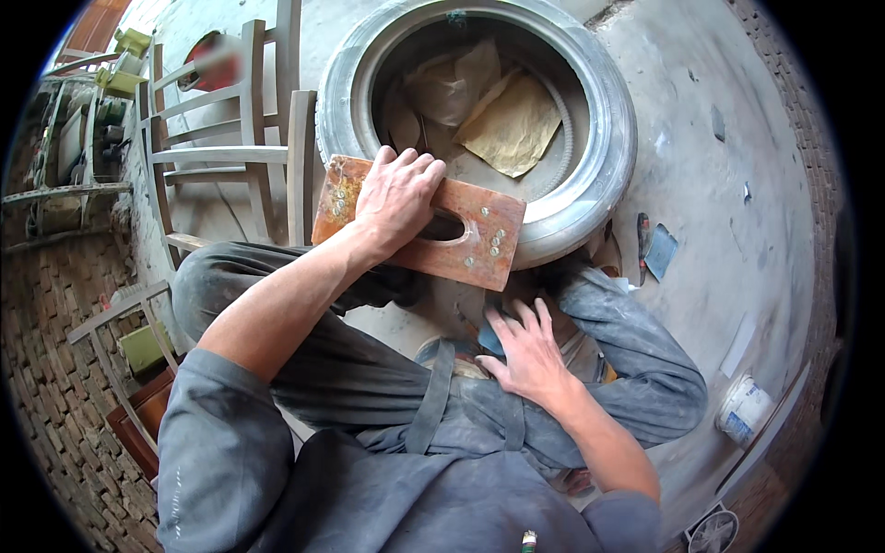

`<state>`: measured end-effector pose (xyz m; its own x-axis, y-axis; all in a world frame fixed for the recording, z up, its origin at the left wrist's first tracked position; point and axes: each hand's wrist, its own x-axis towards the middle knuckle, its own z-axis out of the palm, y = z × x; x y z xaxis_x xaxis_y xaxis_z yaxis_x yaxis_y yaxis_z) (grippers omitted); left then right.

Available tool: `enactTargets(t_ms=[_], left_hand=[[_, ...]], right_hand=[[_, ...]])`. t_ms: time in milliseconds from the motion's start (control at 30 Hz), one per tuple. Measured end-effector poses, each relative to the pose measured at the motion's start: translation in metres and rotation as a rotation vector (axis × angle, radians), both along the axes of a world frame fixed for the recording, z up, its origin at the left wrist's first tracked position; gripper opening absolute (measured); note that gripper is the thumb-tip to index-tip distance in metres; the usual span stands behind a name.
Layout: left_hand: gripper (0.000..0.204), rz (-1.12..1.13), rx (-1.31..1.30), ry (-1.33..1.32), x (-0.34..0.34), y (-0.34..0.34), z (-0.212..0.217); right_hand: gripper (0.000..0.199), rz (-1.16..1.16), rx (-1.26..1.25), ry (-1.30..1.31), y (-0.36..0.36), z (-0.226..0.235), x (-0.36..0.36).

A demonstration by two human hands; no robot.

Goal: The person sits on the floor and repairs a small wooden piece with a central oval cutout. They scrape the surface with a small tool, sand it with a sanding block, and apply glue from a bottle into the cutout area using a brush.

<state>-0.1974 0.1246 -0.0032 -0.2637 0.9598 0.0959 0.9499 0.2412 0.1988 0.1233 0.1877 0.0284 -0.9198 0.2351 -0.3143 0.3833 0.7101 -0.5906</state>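
Observation:
My left hand (395, 198) is closed round a reddish-brown wooden block (489, 247), its fingers over the far edge. An oval slot and several screw heads show on the block's face. The block is tilted against the near left rim of a dusty grey tire (590, 198). Between my bent legs, my right hand (535, 361) hangs low with its fingers spread. A small blue piece (489, 339) shows between its thumb and index finger, and I cannot make out a firm grip on it. Brown sandpaper-like sheets (516, 124) rest inside the tire.
Bare wooden chair frames (221, 155) stand at the left, with a red bucket (210, 63) behind them. On the dusty floor at the right lie a blue sheet (661, 251) and a dark-handled tool (643, 244). A white tub (745, 410) sits farther right.

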Motion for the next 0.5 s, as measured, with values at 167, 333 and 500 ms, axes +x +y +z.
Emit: enactTargets(t_ms=[167,333,500], left_hand=[[0.03,-0.002,-0.005,-0.008,-0.001,-0.002,0.0],[0.031,-0.001,0.017,-0.021,-0.001,-0.001,-0.002],[0.031,-0.001,0.008,-0.024,0.001,-0.001,0.0]], right_hand=[[0.068,0.01,0.175,0.407,0.022,0.025,-0.045],[0.075,0.114,0.407,0.274,0.05,-0.004,-0.087],[0.081,0.24,0.361,0.241,0.036,-0.004,-0.077]])
